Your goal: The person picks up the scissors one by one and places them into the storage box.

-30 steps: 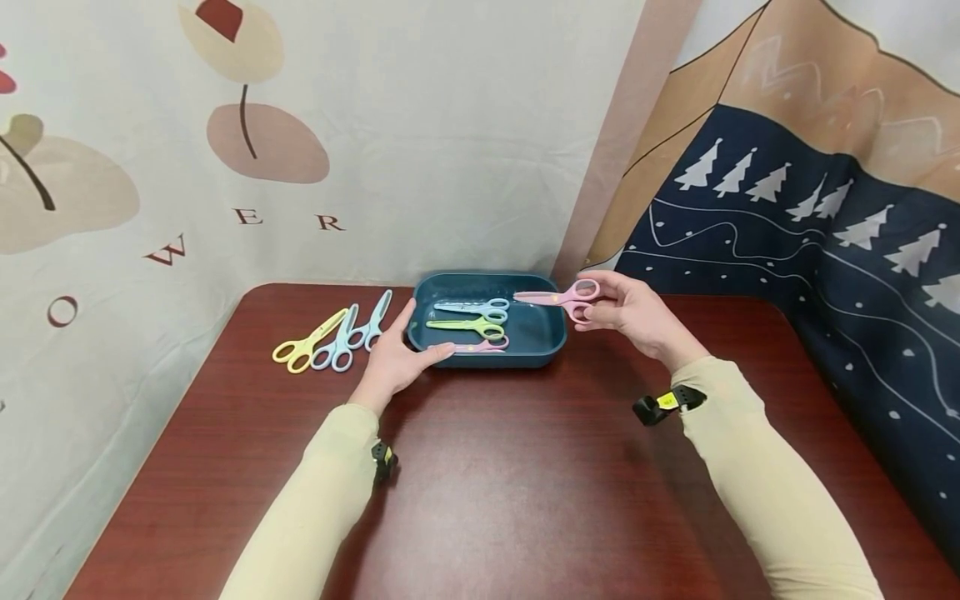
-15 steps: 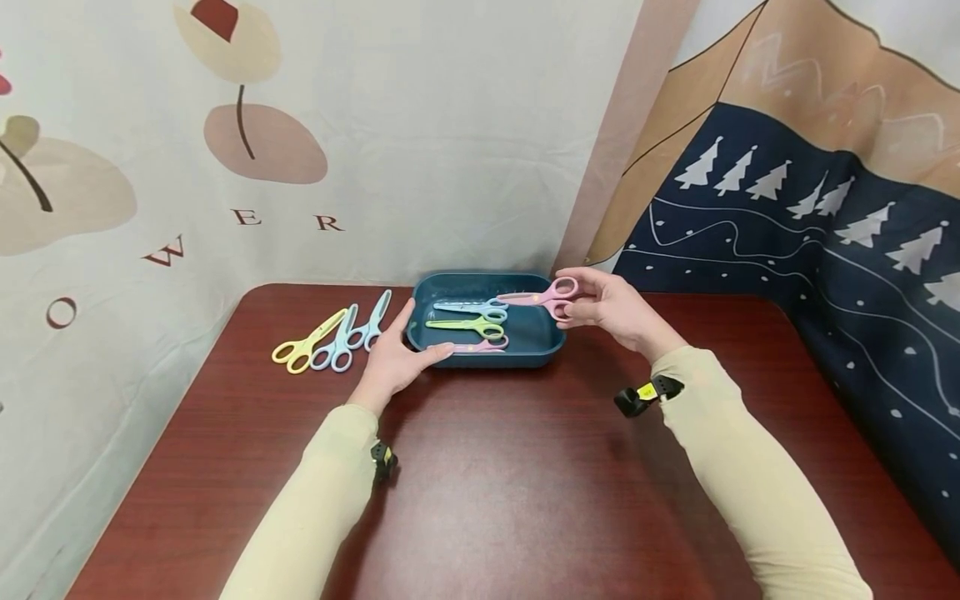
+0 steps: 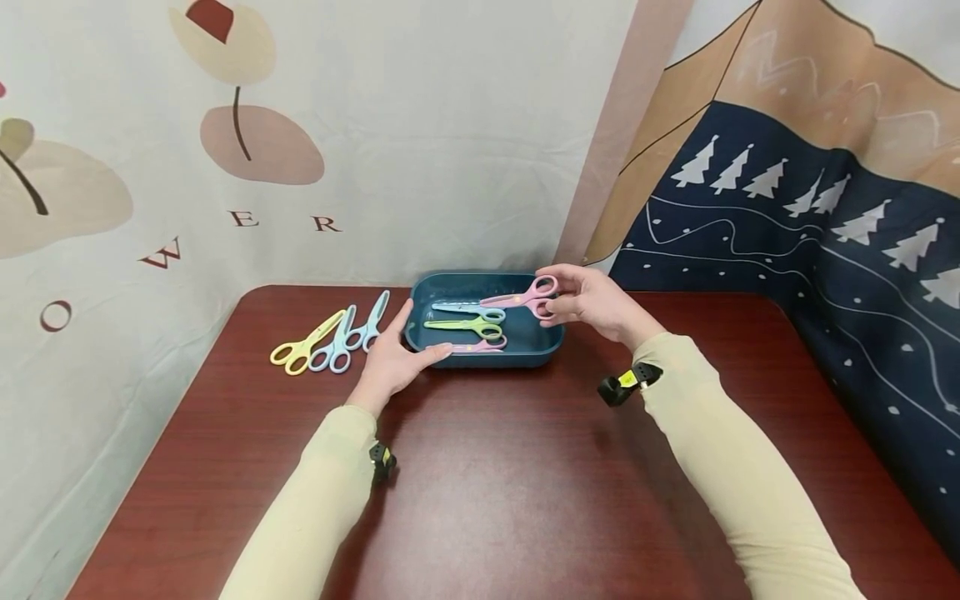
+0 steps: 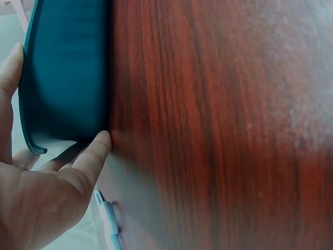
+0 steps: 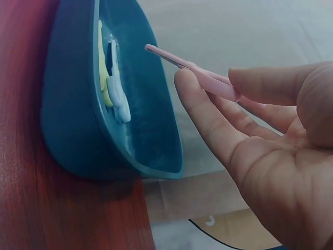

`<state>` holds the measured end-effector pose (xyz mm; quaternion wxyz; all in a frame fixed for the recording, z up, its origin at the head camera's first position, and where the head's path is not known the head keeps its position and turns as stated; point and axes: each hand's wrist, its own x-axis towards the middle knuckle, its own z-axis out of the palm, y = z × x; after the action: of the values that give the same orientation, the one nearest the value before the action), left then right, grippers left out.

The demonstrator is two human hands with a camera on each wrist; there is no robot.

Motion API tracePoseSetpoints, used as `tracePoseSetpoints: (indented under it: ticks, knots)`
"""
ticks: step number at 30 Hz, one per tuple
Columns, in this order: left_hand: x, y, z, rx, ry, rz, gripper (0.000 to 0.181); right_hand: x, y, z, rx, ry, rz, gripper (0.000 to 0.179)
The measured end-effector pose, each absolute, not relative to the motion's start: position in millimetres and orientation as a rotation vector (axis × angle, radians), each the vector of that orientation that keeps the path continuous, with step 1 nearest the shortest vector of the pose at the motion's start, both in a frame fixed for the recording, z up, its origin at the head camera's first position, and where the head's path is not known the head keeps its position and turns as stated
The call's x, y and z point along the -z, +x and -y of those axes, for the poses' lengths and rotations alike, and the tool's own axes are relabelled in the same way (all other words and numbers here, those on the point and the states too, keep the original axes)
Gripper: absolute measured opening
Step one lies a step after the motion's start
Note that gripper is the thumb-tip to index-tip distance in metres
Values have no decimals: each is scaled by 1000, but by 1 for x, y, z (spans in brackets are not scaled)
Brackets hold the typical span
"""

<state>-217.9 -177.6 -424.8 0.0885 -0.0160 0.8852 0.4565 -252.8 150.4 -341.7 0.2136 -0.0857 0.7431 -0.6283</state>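
Note:
Pink scissors point(image 3: 519, 299) hang over the dark teal bin point(image 3: 534, 359), their blades toward the left. The thumb and fingers of my right hand point(image 3: 592, 308) pinch them by the handle loops. In the right wrist view these scissors point(image 5: 221, 89) appear nearly edge-on, above the bin's rim. My left hand point(image 3: 390, 362) rests against the bin's left end, fingers extended along its side and thumb over the front rim. Inside the bin lie blue scissors point(image 3: 489, 313), green scissors point(image 3: 468, 325) and another pink pair point(image 3: 480, 347), partly hidden by the front wall and left thumb.
Left of the bin, yellow scissors point(image 3: 303, 346) and two blue pairs point(image 3: 341, 343) lie on the reddish-brown table point(image 3: 495, 483). A pale printed curtain point(image 3: 420, 167) hangs right behind the table, and a navy tree-print cloth point(image 3: 750, 242) stands along the right.
My right hand has moved left with the pink scissors, carrying them farther over the bin and over the blue pair. The left hand and the bin have stayed in place.

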Motion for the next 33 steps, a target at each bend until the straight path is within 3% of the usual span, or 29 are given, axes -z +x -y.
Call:
tracePoseSetpoints:
  ticks: [33]
  knots:
    - [425, -217, 176, -1359, -39, -2647, 109, 354, -282, -110, 1623, -211, -2011, 54]
